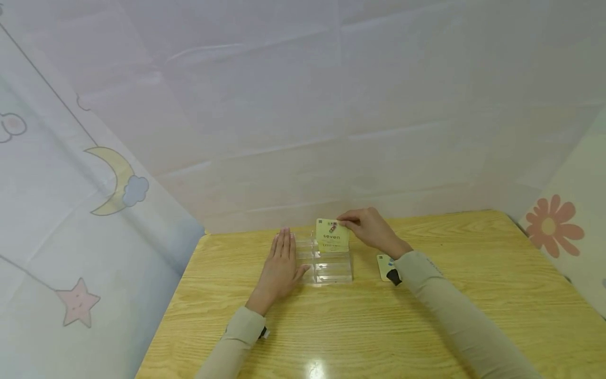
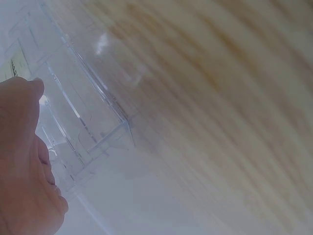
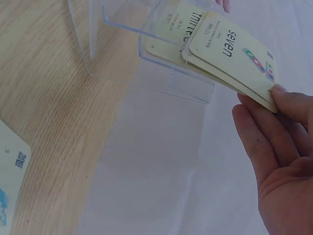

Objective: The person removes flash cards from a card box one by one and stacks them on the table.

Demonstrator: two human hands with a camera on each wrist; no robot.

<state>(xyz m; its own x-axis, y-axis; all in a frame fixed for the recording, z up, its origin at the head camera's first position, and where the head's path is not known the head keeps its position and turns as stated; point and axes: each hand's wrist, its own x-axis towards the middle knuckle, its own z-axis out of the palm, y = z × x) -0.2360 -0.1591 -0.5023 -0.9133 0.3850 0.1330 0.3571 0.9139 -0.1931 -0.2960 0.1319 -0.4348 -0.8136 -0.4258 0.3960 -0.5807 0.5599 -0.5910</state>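
Note:
A clear acrylic stepped holder (image 1: 333,272) stands on the table near its back edge. My right hand (image 1: 371,230) pinches a pale yellow card (image 1: 331,230) marked "seven" by its edge, between thumb and fingers, above the holder's rear part. In the right wrist view, at least one more card lies just beneath it, its edge at my thumb. Behind them a card (image 3: 166,32) with partly covered lettering, apparently "thirteen", sits within the clear walls. My left hand (image 1: 278,276) rests on the holder's left side, its fingers straight, with the thumb spread toward the middle.
Another card (image 1: 384,267) lies on the wooden table (image 1: 293,337) right of the holder, partly covered by the right wrist's black strap and sleeve. A pale cloth backdrop (image 1: 303,131) rises right behind the table, with printed cloth at both sides.

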